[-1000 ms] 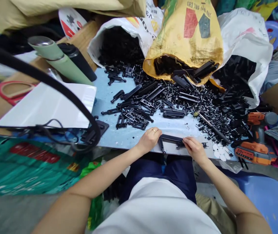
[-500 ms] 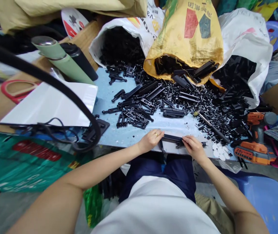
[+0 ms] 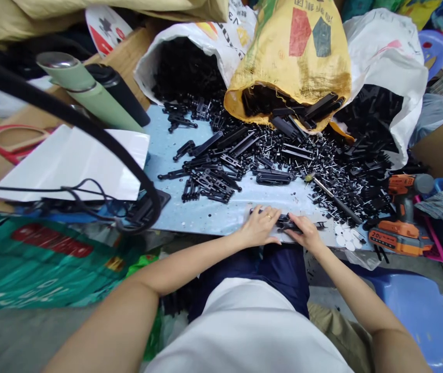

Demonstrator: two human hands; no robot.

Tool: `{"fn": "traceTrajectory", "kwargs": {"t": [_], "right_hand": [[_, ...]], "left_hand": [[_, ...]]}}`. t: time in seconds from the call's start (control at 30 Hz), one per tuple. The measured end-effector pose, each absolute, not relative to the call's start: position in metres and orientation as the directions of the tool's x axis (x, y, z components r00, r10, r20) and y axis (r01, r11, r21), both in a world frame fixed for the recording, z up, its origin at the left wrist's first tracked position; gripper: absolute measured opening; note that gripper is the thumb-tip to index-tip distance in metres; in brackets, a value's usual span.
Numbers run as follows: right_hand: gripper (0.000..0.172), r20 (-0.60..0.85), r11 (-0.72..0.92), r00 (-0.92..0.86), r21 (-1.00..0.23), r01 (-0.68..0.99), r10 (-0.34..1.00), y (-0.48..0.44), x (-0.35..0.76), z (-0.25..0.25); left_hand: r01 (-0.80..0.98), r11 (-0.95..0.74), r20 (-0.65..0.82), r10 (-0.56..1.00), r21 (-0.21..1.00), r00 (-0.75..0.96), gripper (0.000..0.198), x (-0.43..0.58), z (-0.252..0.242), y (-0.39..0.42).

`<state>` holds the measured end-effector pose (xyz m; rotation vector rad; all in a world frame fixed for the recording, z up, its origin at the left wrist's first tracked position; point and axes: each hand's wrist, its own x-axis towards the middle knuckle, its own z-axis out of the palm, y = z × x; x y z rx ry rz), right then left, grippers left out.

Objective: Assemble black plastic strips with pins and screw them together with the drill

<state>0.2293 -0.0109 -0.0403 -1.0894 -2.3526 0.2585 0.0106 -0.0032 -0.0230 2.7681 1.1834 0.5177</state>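
At the near edge of the blue work table, my left hand is laid over a black plastic bar. Its fingers curl over the bar while its thumb sticks out below. A dark end of the bar shows beyond the fingertips; the rest is covered. Close on the right, my right hand pinches a dark slotted plastic piece between thumb and fingers. Whether this piece and the bar are joined, I cannot tell. Another small black part lies just past the right hand.
Black linkage pieces and a heap of screws spread before three sacks, including a yellow sack. A screwdriver-like tool, white discs and an orange cordless drill sit right. A black cable arches left.
The long black bar was held at both ends; my left hand has moved right and now covers it. My right hand stays nearly in place, gripping a slotted piece. The view has shifted slightly.
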Motion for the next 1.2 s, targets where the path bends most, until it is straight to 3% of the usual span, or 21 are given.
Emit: {"fn": "traceTrajectory", "kwargs": {"t": [0.07, 0.13, 0.33, 0.47, 0.6, 0.7, 0.77, 0.87, 0.93, 1.03, 1.13, 1.2], "right_hand": [[0.04, 0.412, 0.635, -0.493, -0.363, 0.682, 0.766, -0.014, 0.228, -0.048], [0.039, 0.433, 0.621, -0.471, -0.329, 0.711, 0.769, -0.016, 0.228, -0.052], [0.036, 0.309, 0.795, -0.732, -0.236, 0.559, 0.607, 0.011, 0.248, -0.046], [0.039, 0.248, 0.862, -0.825, -0.165, 0.48, 0.507, 0.026, 0.256, -0.033], [0.048, 0.269, 0.782, -0.749, -0.024, 0.623, 0.605, 0.022, 0.254, -0.025], [0.054, 0.32, 0.749, -0.705, -0.021, 0.663, 0.633, 0.014, 0.248, -0.01], [0.054, 0.326, 0.791, -0.733, -0.088, 0.605, 0.597, 0.006, 0.243, 0.012], [0.054, 0.29, 0.847, -0.812, -0.347, 0.404, 0.506, -0.008, 0.234, 0.057], [0.057, 0.267, 0.789, -0.844, -0.558, 0.258, 0.465, -0.02, 0.227, 0.08], [0.059, 0.251, 0.617, -0.825, -0.774, 0.143, 0.506, -0.04, 0.21, 0.084], [0.06, 0.36, 0.52, -0.629, -0.85, 0.084, 0.689, -0.058, 0.18, 0.052], [0.068, 0.45, 0.518, -0.324, -0.839, 0.166, 0.833, -0.063, 0.156, 0.026]], "left_hand": [[0.711, -0.649, 0.106, 0.754, 0.271, 0.648, 0.058, 0.028, -0.019, -0.001], [0.742, -0.591, 0.031, 0.788, 0.317, 0.614, 0.044, 0.036, -0.018, 0.002], [0.727, -0.579, 0.083, 0.8, 0.369, 0.595, 0.038, 0.034, -0.022, 0.002], [0.736, -0.607, 0.075, 0.784, 0.301, 0.616, 0.043, 0.03, -0.02, -0.002], [0.66, -0.741, 0.132, 0.671, 0.125, 0.729, 0.05, 0.016, -0.024, -0.003], [0.676, -0.728, 0.189, 0.684, 0.112, 0.705, 0.047, 0.008, -0.026, -0.001], [0.682, -0.709, 0.289, 0.7, 0.179, 0.653, 0.05, 0.006, -0.02, -0.002], [0.493, -0.781, 0.498, 0.624, 0.383, 0.602, 0.058, 0.004, 0.004, -0.017], [0.285, -0.8, 0.597, 0.588, 0.527, 0.546, 0.062, 0.003, 0.024, -0.033], [0.13, -0.73, 0.617, 0.647, 0.671, 0.448, 0.061, 0.007, 0.043, -0.056], [0.06, -0.693, 0.632, 0.687, 0.719, 0.358, 0.062, 0.017, 0.044, -0.071], [0.087, -0.701, 0.658, 0.699, 0.707, 0.281, 0.068, 0.026, 0.035, -0.074]]}}
